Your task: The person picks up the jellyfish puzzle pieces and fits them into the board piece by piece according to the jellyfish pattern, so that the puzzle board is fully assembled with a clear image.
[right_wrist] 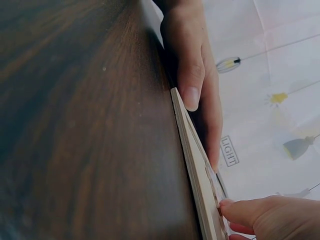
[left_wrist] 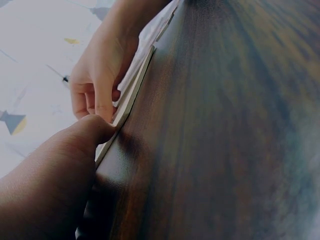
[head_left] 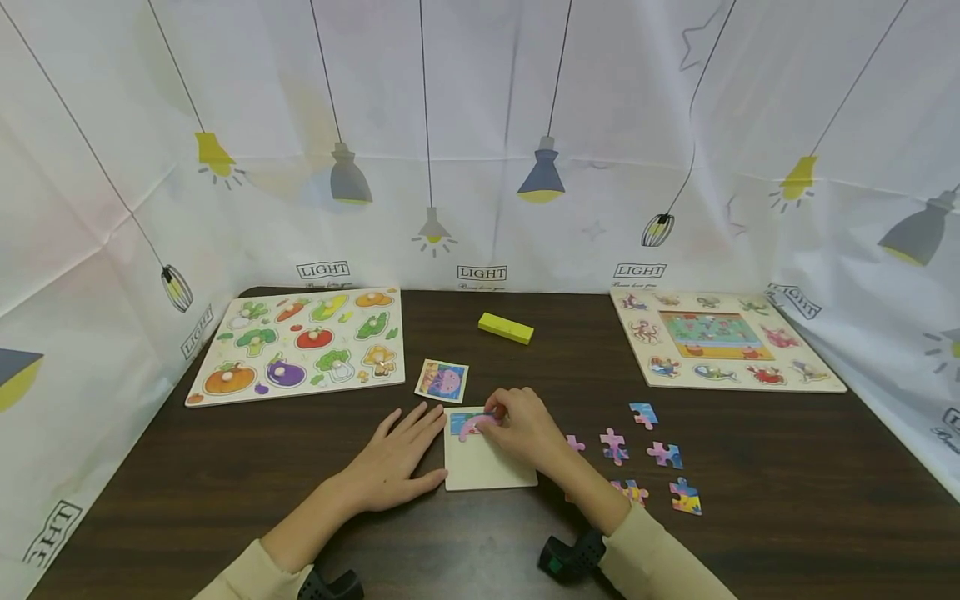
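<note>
2 sleeves, 2 grips at 1 tray

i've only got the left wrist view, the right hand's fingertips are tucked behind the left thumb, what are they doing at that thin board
Observer: In the head view, the right hand pinches a puzzle piece at the upper part of the board.

Operator: ok and i just see the thumb of the left hand, where are its fingers

Observer: The left hand has its fingers spread and stretched forward on the board's left side, with their tips near a small picture card.
</note>
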`<state>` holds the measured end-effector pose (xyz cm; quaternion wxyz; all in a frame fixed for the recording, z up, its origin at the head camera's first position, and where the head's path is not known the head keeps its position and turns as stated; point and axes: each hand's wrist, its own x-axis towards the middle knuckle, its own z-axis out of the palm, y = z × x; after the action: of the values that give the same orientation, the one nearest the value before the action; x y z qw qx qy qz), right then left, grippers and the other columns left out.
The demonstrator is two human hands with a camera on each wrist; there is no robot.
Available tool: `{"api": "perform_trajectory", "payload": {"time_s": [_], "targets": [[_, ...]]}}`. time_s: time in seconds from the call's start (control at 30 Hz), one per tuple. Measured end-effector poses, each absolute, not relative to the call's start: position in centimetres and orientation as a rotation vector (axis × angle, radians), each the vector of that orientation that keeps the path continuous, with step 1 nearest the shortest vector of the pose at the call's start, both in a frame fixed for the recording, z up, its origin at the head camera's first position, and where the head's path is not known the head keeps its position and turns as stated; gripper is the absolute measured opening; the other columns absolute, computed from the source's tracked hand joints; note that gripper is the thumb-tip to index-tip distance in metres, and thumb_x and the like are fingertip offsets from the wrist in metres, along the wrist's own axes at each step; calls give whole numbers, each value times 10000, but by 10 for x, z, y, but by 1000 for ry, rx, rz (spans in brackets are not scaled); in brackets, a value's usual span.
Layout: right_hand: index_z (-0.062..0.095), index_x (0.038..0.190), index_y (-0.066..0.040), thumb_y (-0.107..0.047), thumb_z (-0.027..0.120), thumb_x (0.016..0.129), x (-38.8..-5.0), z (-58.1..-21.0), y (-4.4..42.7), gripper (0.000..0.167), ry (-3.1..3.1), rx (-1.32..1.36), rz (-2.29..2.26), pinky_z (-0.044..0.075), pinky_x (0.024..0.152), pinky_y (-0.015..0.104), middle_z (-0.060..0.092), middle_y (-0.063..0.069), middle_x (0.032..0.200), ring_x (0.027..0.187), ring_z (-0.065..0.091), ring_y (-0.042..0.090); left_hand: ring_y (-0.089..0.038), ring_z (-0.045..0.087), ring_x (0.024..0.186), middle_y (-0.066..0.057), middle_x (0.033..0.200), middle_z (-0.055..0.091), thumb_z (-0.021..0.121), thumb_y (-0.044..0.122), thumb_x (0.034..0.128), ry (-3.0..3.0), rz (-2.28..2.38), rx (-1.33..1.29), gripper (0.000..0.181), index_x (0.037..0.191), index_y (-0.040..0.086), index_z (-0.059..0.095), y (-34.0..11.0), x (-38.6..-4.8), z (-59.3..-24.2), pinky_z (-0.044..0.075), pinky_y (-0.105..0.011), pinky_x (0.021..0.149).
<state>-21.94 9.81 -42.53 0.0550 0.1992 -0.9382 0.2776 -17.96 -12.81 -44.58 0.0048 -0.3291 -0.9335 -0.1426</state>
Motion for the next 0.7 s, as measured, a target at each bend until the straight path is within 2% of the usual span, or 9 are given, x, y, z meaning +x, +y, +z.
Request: {"api": "perform_trajectory", "payload": {"time_s": [0.7], "targets": [[665, 879, -98, -248, 775, 735, -223, -410, 108, 235, -2852, 563, 819, 403, 668, 310, 592, 5, 788, 770, 480, 173, -227, 121, 1383, -47, 1507, 207, 361, 567, 916, -2924, -450, -1033, 732, 1453, 81, 254, -128, -180, -447, 69, -509, 1069]]}}
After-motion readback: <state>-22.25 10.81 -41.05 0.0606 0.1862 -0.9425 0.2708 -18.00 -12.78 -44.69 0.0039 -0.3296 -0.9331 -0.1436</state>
